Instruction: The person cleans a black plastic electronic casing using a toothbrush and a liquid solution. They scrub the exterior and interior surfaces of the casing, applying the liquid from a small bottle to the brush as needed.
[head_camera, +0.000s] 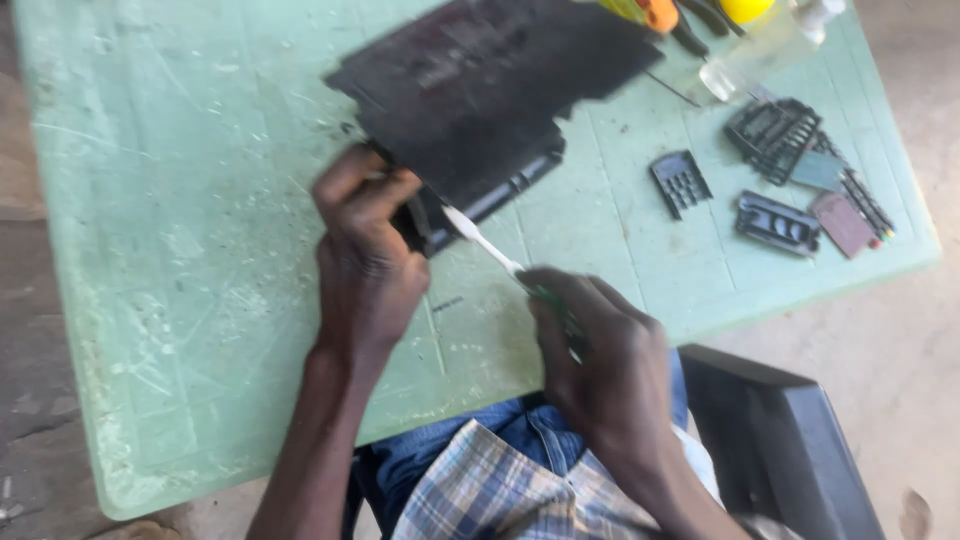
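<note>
A flat black device casing (480, 80) lies on a worn pale green table (180, 250), blurred by motion. My left hand (365, 250) grips its near corner, fingers curled over the edge. My right hand (600, 360) is closed around a thin tool with a white shaft (483, 242) and a green handle. The tool's tip reaches the casing's near edge, just beside my left fingers.
Small black plastic parts (680, 182) (778, 222) (772, 130) and flat grey and maroon pieces (842, 222) lie at the right of the table. A clear bottle (750, 58), orange-handled tools (660, 14) and a yellow object (745, 8) sit at the far edge. A dark seat (780, 440) stands at lower right.
</note>
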